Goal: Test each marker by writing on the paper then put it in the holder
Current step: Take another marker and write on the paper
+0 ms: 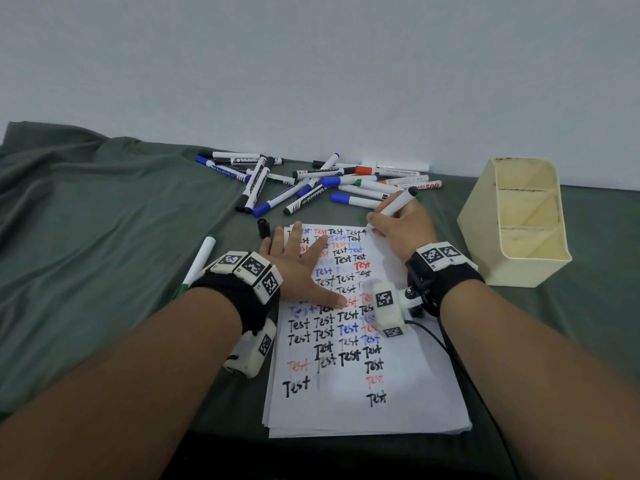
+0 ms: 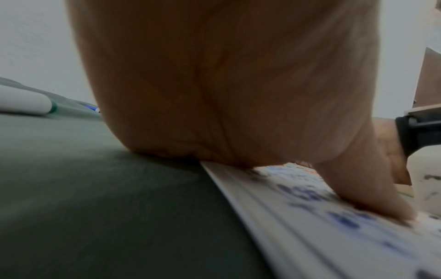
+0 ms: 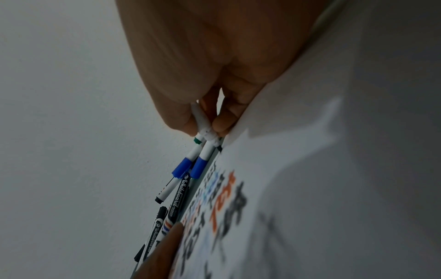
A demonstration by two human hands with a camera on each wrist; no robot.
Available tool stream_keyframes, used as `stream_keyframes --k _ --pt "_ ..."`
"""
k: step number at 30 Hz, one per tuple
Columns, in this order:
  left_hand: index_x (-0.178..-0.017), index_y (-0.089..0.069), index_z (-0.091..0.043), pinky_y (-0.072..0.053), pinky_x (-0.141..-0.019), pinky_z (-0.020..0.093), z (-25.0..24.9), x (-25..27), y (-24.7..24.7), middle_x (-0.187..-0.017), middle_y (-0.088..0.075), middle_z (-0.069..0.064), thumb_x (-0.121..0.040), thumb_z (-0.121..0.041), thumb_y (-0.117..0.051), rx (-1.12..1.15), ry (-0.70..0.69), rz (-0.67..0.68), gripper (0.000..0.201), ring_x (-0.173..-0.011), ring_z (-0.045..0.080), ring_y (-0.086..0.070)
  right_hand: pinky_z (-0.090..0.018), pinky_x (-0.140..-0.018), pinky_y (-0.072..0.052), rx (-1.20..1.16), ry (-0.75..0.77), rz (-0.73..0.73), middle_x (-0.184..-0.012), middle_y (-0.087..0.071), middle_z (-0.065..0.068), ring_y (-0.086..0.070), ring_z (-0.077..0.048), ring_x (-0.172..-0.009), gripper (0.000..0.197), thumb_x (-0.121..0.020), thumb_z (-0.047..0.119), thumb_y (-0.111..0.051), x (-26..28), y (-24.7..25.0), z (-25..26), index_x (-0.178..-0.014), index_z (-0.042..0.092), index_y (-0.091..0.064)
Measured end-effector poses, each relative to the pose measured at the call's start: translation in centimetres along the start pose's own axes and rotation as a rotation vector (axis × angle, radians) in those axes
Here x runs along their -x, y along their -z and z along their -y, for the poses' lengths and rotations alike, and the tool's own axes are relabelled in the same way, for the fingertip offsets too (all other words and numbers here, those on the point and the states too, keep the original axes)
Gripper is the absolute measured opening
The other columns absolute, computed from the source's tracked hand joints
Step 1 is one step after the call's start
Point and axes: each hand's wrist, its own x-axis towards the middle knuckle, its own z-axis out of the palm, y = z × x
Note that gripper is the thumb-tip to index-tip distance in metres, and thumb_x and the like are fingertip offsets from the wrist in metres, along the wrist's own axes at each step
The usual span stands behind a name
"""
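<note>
Marker (image 1: 394, 204) in right hand (image 1: 401, 230): long axis slants, black end up and away to the right, tip down at paper's (image 1: 408, 375) far right corner, probably touching; barrel pinched between thumb and fingertips (image 3: 222, 124) just above the tip; left hand (image 1: 298, 265) flat on paper, fingers spread; holder (image 1: 485, 244) to the right; black cap (image 1: 263, 227) beyond paper.
</note>
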Motion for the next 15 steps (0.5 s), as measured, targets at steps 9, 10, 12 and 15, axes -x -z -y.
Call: stream_keyframes --k 9,10,12,15 --pt "-0.146 0.031 -0.047 0.016 -0.118 0.053 0.17 -0.05 0.0 -0.154 0.044 0.005 -0.048 -0.105 -0.044 0.007 -0.005 0.001 0.136 -0.144 0.035 0.037 -0.05 -0.085 -0.06 -0.035 -0.048 -0.052 -0.083 -0.072 -0.005 -0.071 -0.027 -0.083 0.013 -0.084 0.015 -0.072 0.52 0.26 0.18 -0.085 0.023 -0.062" --pt "-0.146 0.031 -0.047 0.016 -0.118 0.054 0.16 -0.04 0.01 -0.155 0.044 0.005 -0.048 -0.105 -0.044 0.007 -0.005 0.001 0.136 -0.144 0.035 0.036 -0.05 -0.085 -0.06 -0.023 -0.047 -0.036 -0.085 -0.072 -0.006 -0.071 -0.03 -0.086 0.013 -0.083 0.014 -0.072 0.56 0.24 0.25 -0.085 0.022 -0.062" --pt "-0.146 0.031 -0.048 0.016 -0.118 0.053 0.13 -0.04 0.0 -0.155 0.044 0.005 -0.049 -0.105 -0.044 0.009 -0.006 0.001 0.136 -0.144 0.035 0.036 -0.051 -0.085 -0.06 -0.014 -0.047 -0.027 -0.09 -0.072 -0.011 -0.07 -0.033 -0.091 0.012 -0.083 0.013 -0.071 0.6 0.16 0.32 -0.085 0.021 -0.063" --pt "-0.146 0.031 -0.048 0.016 -0.118 0.053 0.09 -0.03 -0.02 -0.155 0.044 0.004 -0.049 -0.105 -0.043 0.009 -0.008 0.0 0.135 -0.144 0.034 0.036 -0.051 -0.086 -0.059 -0.027 -0.051 -0.059 -0.095 -0.072 -0.013 -0.07 -0.033 -0.092 0.01 -0.084 0.013 -0.07 0.63 0.18 0.33 -0.09 0.018 -0.064"
